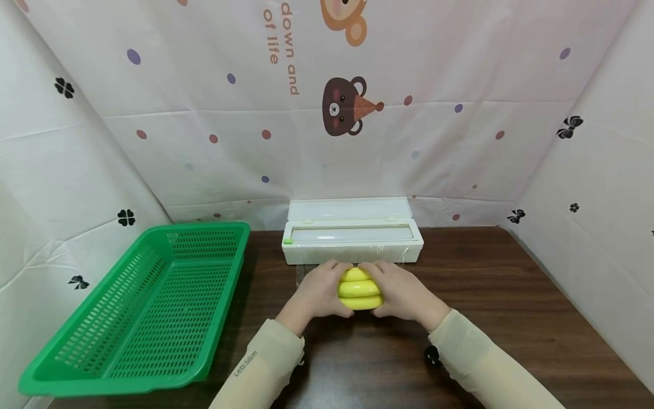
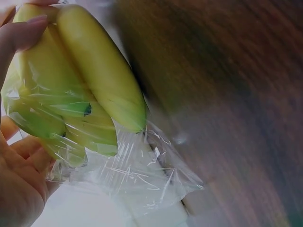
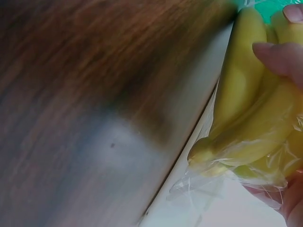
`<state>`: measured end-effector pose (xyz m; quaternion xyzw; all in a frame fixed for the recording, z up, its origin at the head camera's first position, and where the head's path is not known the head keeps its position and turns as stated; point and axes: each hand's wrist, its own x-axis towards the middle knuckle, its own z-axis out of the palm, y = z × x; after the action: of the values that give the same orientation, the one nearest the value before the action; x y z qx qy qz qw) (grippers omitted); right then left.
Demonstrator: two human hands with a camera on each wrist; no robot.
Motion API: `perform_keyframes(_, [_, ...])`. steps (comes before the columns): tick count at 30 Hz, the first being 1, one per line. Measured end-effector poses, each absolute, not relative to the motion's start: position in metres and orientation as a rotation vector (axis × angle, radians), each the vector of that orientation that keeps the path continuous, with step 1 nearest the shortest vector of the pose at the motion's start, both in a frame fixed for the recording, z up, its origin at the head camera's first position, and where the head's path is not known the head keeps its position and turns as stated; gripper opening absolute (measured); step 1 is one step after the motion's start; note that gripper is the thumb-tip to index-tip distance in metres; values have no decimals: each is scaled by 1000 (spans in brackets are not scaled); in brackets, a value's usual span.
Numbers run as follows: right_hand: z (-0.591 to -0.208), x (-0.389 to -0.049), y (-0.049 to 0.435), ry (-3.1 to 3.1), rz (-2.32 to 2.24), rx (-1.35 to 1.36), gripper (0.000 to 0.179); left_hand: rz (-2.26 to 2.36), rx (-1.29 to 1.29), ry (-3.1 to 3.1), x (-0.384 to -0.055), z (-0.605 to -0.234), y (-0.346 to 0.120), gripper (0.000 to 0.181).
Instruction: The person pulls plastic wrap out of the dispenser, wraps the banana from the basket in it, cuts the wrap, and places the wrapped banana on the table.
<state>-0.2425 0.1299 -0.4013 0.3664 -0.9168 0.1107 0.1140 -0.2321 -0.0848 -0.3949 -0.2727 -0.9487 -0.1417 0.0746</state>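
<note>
A bunch of yellow bananas (image 1: 360, 288) is held in front of me, just this side of a white cling film dispenser (image 1: 352, 253). My left hand (image 1: 321, 291) grips its left end, and my right hand (image 1: 405, 292) grips its right end. In the left wrist view, the thumb lies across the bananas (image 2: 97, 61) while clear cling film (image 2: 137, 163) covers their green tips and trails off below. The right wrist view shows the same film (image 3: 208, 177) gathered around that end of the bananas (image 3: 241, 75), with the right thumb pressed on them.
On the left stands a green plastic basket (image 1: 225, 309) with slotted sides. The dispenser's lid (image 1: 349, 208) is raised against the patterned cloth (image 1: 286, 153) at the back. Cloth walls also border the dark wooden table (image 1: 490, 295) at left and right.
</note>
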Motion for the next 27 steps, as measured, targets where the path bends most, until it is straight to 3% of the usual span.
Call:
perform_keyframes(15, [-400, -245, 132, -2682, 365, 1025, 84, -161, -810, -2820, -230, -396, -81, 99])
perform_keyframes(22, [-401, -244, 133, -2678, 411, 1025, 85, -239, -783, -2809, -229, -399, -81, 83])
perform_keyframes(27, [-401, -244, 133, -2672, 420, 1021, 86, -275, -769, -2806, -230, -401, -82, 82])
